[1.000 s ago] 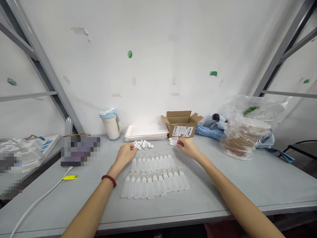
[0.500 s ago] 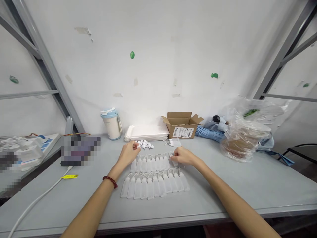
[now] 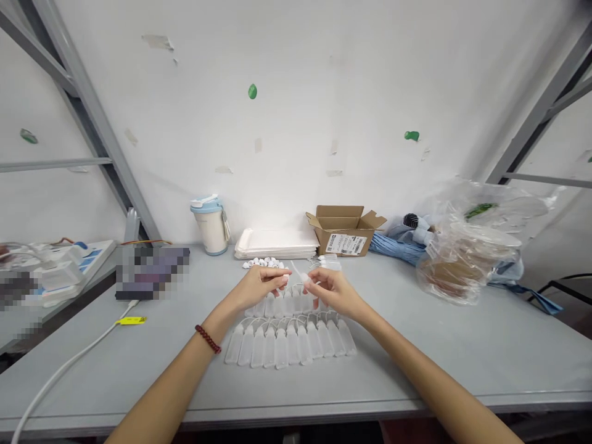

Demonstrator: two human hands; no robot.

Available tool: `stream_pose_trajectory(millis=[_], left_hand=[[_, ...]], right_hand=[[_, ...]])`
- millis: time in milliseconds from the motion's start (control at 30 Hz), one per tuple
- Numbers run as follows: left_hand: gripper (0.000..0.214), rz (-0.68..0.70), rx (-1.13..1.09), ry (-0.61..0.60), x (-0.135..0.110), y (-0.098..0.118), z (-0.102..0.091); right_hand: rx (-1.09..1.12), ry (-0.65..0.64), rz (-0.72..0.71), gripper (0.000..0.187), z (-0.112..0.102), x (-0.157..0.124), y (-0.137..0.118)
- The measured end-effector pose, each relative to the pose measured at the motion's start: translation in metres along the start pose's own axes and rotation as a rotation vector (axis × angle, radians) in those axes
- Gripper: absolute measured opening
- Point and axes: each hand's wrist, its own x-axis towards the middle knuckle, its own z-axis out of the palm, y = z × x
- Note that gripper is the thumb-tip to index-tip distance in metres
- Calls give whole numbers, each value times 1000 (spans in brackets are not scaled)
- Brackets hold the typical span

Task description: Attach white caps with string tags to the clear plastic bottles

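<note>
Fingertips of my left hand (image 3: 259, 287) are pinched together on a small white cap-like piece (image 3: 286, 279). Facing it, my right hand (image 3: 335, 291) grips a translucent plastic tube (image 3: 305, 279) whose thin white stem points up and left; the fingers hide much of its body. The two held pieces are close but apart. Below the hands lies a front row of similar translucent tubes (image 3: 281, 349) with curved white stems. A second row (image 3: 287, 303) behind is partly covered by my hands. Just beyond my left hand is a pile of small white pieces (image 3: 263, 263).
Along the wall stand a cream cup with a blue lid (image 3: 210, 228), a stack of white packets (image 3: 275, 243) and an open cardboard box (image 3: 345, 237). More translucent pieces (image 3: 330, 261) lie before the box. Plastic-wrapped spools (image 3: 467, 259) sit right; a cable (image 3: 69, 367) runs left.
My right hand has lifted a tube from the back row and tilted it. My left hand has come away from the white pile toward it with a small white piece.
</note>
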Motion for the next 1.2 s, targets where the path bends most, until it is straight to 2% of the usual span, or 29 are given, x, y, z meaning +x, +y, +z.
stream_pose_trajectory(millis=[133,333,467,600,833,1000,1200], left_hand=[[28,36,-72,-90,-3,3,3],[25,20,-29,-111,-7,9,2],[27,51,48,-136,-6,8,1],[31,60,96,-111,-4,5,2],[38,11,32,-87,-2,5,4],[44,-34,33,-72,-2,2,8],[39,66,99,-50,-2,1,12]], right_hand=[[47,-76,18,31,7,-2,-5],[70,-170,18,31,4,-1,-2],[96,-119,21,32,5,-2,-6],[102,-48,2,31,6,-1,-3],[2,52,-20,27,9,1,3],[25,42,-3,29,10,0,0],[157,-6,43,35,8,1,0]])
